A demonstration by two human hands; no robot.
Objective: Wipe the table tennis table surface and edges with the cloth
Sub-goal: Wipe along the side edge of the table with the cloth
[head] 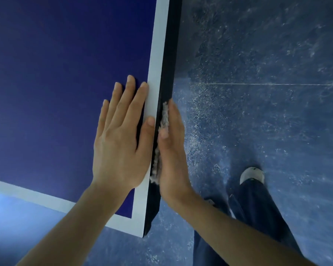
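- The cloth (164,117), a pale fluffy rag, is pinned flat against the outer face of the dark side edge (171,45) of the table tennis surface (56,73), a short way up the edge from the near corner (143,235). Only a thin ragged strip of it shows, between the edge and the palm.
- The right grip (171,154) presses the cloth against that edge with its palm. The fingers are straight and together and point along the edge away from the person, and the thumb lies along the top of the cloth. The grip is fully open, so nothing curls round the cloth and pressure alone keeps it there.
- The left grip (119,148) lies palm down on top of the surface, just inward of the edge. Its fingers are straight and slightly spread, it holds nothing, and its thumb rests on the white border line (158,64).
- The two grips sit side by side, with the edge and the cloth between them.
- The white border line runs right beside the edge and turns at the near corner.
- Inward of the edge, the playing field is deep blue.
- Outward of the edge lies the floor (267,54), dark blue-grey with pale scuffs and a thin pale line across it.
- Also outward of the edge, nearer the person, a dark trouser leg (254,204) ends in a pale shoe (252,174) that stands on the floor.
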